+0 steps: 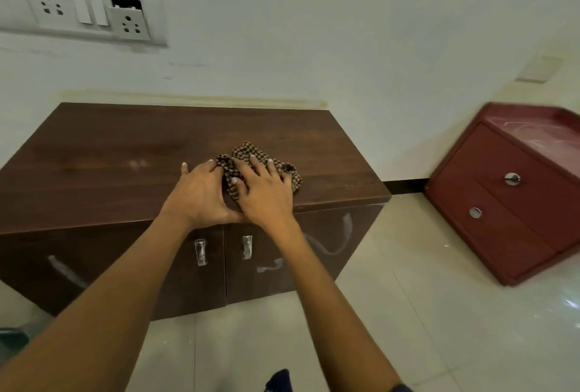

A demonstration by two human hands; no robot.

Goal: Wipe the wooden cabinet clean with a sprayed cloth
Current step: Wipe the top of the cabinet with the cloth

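A dark wooden cabinet [110,153] stands against the wall, with two front doors and metal handles. White smears mark its doors and a faint one its top. A brown checked cloth [243,153] lies bunched on the top near the front edge, right of centre. My right hand [266,190] presses flat on the cloth with fingers spread. My left hand [201,194] rests beside it on the left, fingertips touching the cloth's left edge. Much of the cloth is hidden under the hands.
A red two-drawer cabinet [502,203] with round knobs stands on the tiled floor [408,313] to the right. A wall socket panel [84,12] sits above the wooden cabinet at upper left. A dark object shows at the bottom edge.
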